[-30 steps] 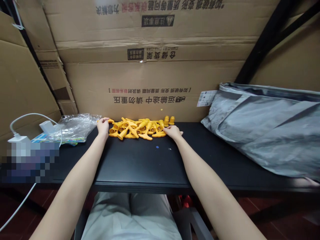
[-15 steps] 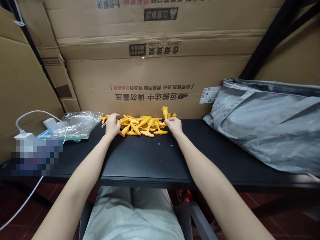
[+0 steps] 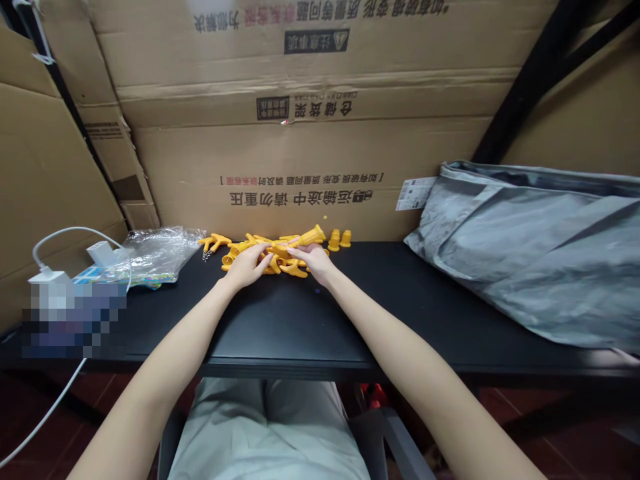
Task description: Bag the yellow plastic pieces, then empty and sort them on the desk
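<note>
A yellow T-shaped plastic piece (image 3: pixel 311 236) with a ribbed, bell-like end is pinched in my right hand (image 3: pixel 316 259), tilted so the bell points right and up. My left hand (image 3: pixel 247 265) is closed at the left end of that same piece, thumb and fingers together there; its exact grip is partly hidden. Beneath and around both hands lies a pile of similar yellow pieces (image 3: pixel 294 268), some with T-shaped handles and hollow ends. Right of the pile stand two small yellow bell-shaped pieces (image 3: pixel 346 239). More yellow pieces (image 3: pixel 215 241) lie left of my left hand.
Clear plastic bags (image 3: pixel 155 253) lie on the black table (image 3: pixel 290 327) at left, near a white charger (image 3: pixel 50 285) with its cable. A grey fabric bag (image 3: pixel 530 260) fills the right side. A printed cardboard sheet (image 3: pixel 300 147) stands behind the table.
My right hand has moved left with the yellow piece, which has tipped from upright to slanted. My left hand has come right, away from the pieces at the far left, to meet it.
</note>
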A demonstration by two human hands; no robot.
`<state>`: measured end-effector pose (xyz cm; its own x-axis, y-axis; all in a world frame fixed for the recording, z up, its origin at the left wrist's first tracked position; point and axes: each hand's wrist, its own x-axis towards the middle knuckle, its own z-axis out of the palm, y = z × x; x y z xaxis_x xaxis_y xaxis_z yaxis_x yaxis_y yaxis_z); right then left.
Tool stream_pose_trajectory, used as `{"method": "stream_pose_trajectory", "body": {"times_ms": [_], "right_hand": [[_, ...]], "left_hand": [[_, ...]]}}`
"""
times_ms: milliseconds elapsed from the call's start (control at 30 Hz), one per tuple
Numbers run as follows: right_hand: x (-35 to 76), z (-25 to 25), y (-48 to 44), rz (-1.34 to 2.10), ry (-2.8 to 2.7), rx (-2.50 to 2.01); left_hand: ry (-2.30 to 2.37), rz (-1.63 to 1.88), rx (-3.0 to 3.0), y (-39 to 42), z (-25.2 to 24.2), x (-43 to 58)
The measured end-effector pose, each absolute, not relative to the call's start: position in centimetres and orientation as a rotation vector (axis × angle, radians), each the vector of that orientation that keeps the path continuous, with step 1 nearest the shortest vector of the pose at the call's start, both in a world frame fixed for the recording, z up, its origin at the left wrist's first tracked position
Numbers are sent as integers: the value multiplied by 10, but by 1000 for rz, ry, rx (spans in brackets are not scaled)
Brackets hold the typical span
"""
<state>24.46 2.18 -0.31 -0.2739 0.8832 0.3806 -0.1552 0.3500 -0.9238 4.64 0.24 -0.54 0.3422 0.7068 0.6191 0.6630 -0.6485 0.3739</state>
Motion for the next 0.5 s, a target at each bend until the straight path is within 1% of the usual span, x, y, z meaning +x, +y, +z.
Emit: {"method": "stream_pose_trajectory", "body": {"times_ms": [133, 300, 500], "right_hand": [[245, -3, 19, 1133, -1569, -683], [245, -3, 17, 1208, -1606, -660], [241, -5, 19, 1175, -1600, -682]], "left_hand": [[1296, 1084, 2519, 4, -7, 48], [1201, 1119, 2384, 0, -4, 48], [1094, 953, 2327, -1, -4, 52]]}}
